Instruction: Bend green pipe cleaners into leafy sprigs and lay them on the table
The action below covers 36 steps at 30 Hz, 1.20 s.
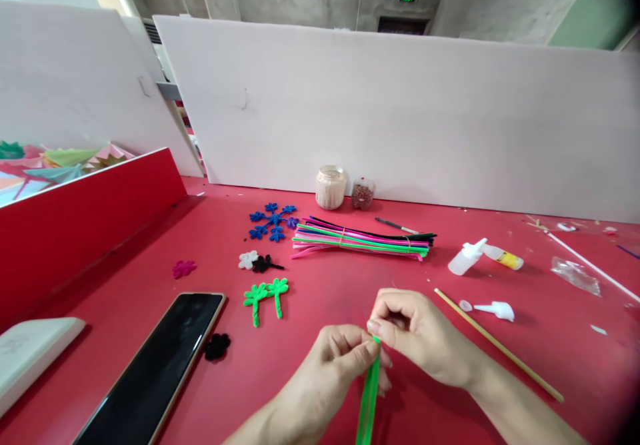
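Observation:
My left hand is closed, thumb and fingers pinching green pipe cleaners near their upper end. The green strands run down side by side, out of the bottom of the view. My right hand is closed too, its thumb and forefinger pinched together at the top end of the same green strands, touching my left fingertips. The exact tip is hidden between the fingers. To the left lie two green pipe-cleaner flowers with twisted stems. Behind my hands rests a banded bundle of coloured pipe cleaners.
At left are a phone, a black flower, a magenta flower and a blue snowflake shape. A glass jar stands by the white partition. Right are a glue bottle and a wooden stick.

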Available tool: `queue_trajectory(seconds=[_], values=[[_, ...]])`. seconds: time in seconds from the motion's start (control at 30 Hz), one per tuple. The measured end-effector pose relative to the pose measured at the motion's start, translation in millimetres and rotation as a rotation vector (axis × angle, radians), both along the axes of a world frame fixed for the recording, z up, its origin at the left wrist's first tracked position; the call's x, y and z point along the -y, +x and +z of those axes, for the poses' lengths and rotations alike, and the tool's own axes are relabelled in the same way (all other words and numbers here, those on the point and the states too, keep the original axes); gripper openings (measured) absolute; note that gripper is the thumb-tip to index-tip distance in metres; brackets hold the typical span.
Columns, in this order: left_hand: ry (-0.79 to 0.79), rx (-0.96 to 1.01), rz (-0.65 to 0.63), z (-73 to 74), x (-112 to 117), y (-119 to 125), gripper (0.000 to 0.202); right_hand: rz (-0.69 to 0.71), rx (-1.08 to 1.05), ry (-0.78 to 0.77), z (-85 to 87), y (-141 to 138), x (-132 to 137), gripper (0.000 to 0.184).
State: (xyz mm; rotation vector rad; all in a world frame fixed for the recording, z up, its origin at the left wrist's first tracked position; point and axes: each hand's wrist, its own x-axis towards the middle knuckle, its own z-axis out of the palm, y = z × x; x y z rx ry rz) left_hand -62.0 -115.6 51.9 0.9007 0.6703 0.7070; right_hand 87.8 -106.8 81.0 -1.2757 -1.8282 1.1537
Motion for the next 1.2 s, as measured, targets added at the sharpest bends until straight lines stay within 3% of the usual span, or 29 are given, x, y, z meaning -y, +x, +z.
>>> queue_trajectory(seconds=[0.2,0.33,0.5,0.67,0.87,1.03,1.2], values=[[-0.011,-0.001,0.208,-8.3,-5,1,0.018,-0.132,-0.207,-0.1,-13.3,-6,0,0.021],[-0.009,0.01,0.325,-15.3,-8,-2,0.011,-0.177,-0.169,-0.072,-25.9,-13,9,0.025],[0.008,0.036,0.285,-13.8,-10,-3,0.014,-0.081,-0.202,-0.1,-34.5,-21,19,0.023],[-0.06,0.02,0.235,-9.2,-12,-3,0.012,-0.14,-0.146,-0.057,-37.1,-23,21,0.025],[0.05,-0.078,0.272,-7.1,-14,-3,0.018,-0.132,-0.151,-0.062,-36.0,-22,21,0.028],[0.147,-0.168,0.235,-7.9,-13,-4,0.02,-0.263,-0.142,0.011,-31.1,-14,16,0.022],[0.11,-0.202,0.195,-11.7,-10,-1,0.021,-0.272,-0.128,0.059,-32.4,-13,11,0.021]])
